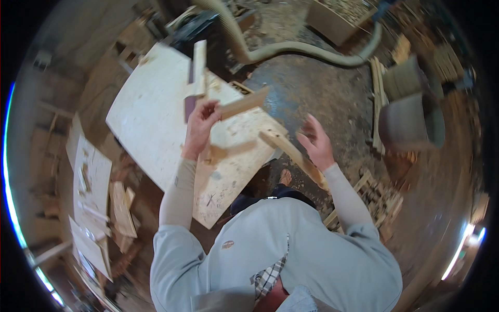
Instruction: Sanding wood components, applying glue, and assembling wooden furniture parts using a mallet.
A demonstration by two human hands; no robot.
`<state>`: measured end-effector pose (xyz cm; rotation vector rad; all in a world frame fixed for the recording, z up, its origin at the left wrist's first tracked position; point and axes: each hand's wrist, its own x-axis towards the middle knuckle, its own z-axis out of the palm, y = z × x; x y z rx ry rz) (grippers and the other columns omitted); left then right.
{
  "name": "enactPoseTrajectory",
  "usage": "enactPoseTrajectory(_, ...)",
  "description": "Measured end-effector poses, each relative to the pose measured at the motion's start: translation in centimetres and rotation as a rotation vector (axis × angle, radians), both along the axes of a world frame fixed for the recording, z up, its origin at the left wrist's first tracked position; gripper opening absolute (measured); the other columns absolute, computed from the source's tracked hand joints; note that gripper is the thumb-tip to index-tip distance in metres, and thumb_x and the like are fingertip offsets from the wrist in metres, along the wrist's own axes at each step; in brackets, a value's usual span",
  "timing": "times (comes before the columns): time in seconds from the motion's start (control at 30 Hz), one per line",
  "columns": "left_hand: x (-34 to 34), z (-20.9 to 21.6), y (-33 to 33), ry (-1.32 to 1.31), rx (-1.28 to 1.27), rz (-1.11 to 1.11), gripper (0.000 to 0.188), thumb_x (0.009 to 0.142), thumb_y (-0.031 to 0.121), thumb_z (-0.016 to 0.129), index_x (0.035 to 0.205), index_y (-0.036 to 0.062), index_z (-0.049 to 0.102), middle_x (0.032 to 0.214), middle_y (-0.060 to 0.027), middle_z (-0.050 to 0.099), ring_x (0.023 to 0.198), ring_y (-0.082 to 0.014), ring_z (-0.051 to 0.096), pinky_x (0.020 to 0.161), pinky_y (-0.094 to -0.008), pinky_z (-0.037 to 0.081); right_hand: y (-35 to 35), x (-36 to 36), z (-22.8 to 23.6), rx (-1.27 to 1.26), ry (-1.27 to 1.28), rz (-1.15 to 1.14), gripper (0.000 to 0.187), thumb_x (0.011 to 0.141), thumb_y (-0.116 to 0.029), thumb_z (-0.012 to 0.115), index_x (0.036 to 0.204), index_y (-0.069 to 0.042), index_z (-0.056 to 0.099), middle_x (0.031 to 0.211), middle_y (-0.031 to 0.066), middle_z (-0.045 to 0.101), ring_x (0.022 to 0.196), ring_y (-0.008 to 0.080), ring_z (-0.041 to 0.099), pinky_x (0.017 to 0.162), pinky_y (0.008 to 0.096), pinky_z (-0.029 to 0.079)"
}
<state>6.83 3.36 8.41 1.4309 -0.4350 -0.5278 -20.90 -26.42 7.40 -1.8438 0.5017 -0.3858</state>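
Note:
My left hand (200, 127) is over the pale work table, its fingers closed on one end of a short wooden board (244, 104). The board points away to the right above the tabletop (148, 99). My right hand (317, 143) is raised past the table's right edge, thumb and fingers apart, holding nothing. Just left of it, a long wooden strip (296, 153) slants from the table's edge towards me. Beyond my left hand lie a pale wood strip (199, 62) and a dark purple-brown piece (190, 106).
A thick ribbed hose (291, 48) curves across the floor beyond the table. At the right are two barrel-like containers (408, 122) and a heap of wood offcuts (371, 203). White panels (93, 177) stand at the left. A wooden box (332, 23) holds scraps at the back.

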Motion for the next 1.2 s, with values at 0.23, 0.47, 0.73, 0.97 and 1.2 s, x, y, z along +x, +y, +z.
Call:
enactPoseTrajectory(0.23,-10.4,0.4,-10.5,0.046,0.142,-0.329,0.031,0.105,0.009,0.076,0.134,0.0005,0.068,0.118,-0.0056,0.075,0.107,-0.0140,0.072,0.097,-0.0316,0.059,-8.4,-0.5,1.8,0.105,0.064,0.379,0.042,0.103,-0.025,0.079,0.138,-0.002,0.072,0.115,0.0087,0.081,0.101,0.0185,0.075,0.095,0.0350,0.060)
enactPoseTrajectory(0.47,-14.6,-4.4,-18.2,-0.459,0.309,-0.166,0.036,0.100,0.009,0.079,0.135,0.0022,0.071,0.129,-0.0158,0.074,0.116,-0.0299,0.074,0.100,-0.0395,0.061,-16.5,-7.3,-2.5,0.220,0.286,0.150,0.033,0.107,-0.028,0.075,0.126,-0.003,0.080,0.099,0.0084,0.082,0.076,0.0153,0.074,0.074,0.0355,0.062)
enactPoseTrajectory(0.73,-17.5,-6.0,-20.5,-0.968,0.640,-0.151,0.037,0.098,0.030,0.082,0.126,0.0073,0.073,0.122,-0.0138,0.073,0.116,-0.0367,0.070,0.097,-0.0482,0.056,-22.6,-11.7,-19.3,0.053,0.643,0.212,0.039,0.105,-0.037,0.072,0.098,0.001,0.083,0.076,0.0060,0.078,0.060,0.0182,0.072,0.061,0.0359,0.059)
enactPoseTrajectory(0.97,-17.8,-6.8,-21.1,-0.999,0.715,-0.136,0.030,0.097,0.030,0.080,0.118,0.0084,0.075,0.110,-0.0110,0.076,0.105,-0.0348,0.072,0.093,-0.0478,0.057,-38.8,0.2,-16.7,0.246,0.266,-0.350,0.025,0.107,-0.025,0.066,0.098,-0.007,0.080,0.083,0.0073,0.079,0.070,0.0204,0.074,0.065,0.0435,0.059)
enactPoseTrajectory(1.2,-17.8,-7.0,-20.7,-1.020,0.712,-0.110,0.025,0.098,0.027,0.079,0.114,0.0084,0.077,0.102,-0.0114,0.076,0.098,-0.0354,0.072,0.088,-0.0487,0.057,-47.0,12.6,2.9,-0.021,-0.070,-0.345,0.079,0.113,-0.056,0.057,0.166,0.001,0.044,0.162,0.0244,0.058,0.147,0.0404,0.059,0.122,0.0492,0.048)
